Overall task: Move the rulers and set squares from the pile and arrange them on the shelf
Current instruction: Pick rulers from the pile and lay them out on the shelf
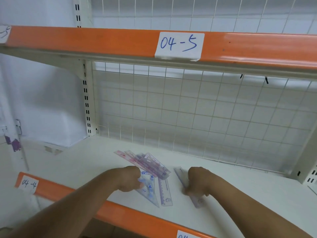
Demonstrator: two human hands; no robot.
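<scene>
A pile of pink and purple transparent rulers (pixel 145 163) lies on the white shelf (pixel 248 194), fanned out toward the back left. Below the pile lie a clear blue set square (pixel 150 193) and a purple ruler (pixel 165 193). My left hand (pixel 131 178) has its fingers curled on the set square's left edge, at the foot of the pile. My right hand (pixel 197 182) pinches a separate purple ruler (pixel 197 201) that lies apart to the right; the hand hides its middle.
The shelf's orange front edge (pixel 133 219) carries a "04-4" label (pixel 29 184). The upper shelf (pixel 103 42) with a "04-5" label (pixel 179 44) overhangs. A white wire grid (pixel 197 114) closes the back. A slotted upright (pixel 86 100) stands at the left.
</scene>
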